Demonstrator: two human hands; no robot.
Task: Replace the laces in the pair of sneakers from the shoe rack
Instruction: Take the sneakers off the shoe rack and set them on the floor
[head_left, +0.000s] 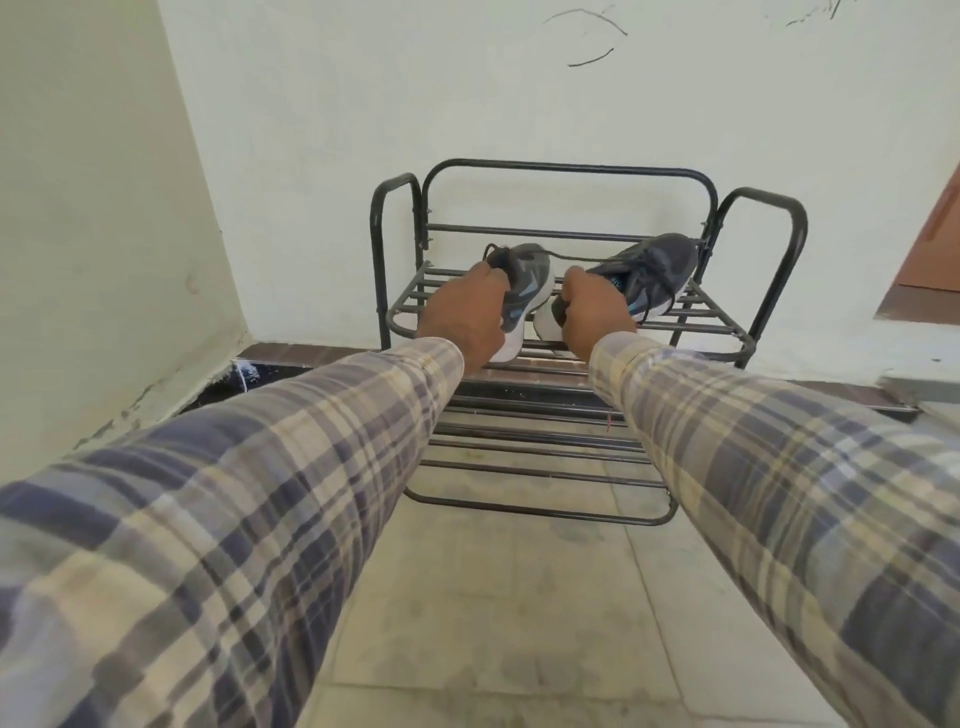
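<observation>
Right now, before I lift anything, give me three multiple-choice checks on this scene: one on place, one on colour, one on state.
1. At which level are the left sneaker and right sneaker?
A. Top tier of the shoe rack
B. Floor tiles
C. Lowest tier

2. What colour are the uppers?
A. Red
B. Dark grey with blue marks
C. All white

3. What are the hands doing?
A. Both hang idle
B. Only one has a grip
C. The left hand grips the left sneaker, the right hand the right sneaker

Answers: 1 A, both shoes lie at the top bars. 2 B, grey uppers over white soles. 3 C, fingers curl round each shoe.
</observation>
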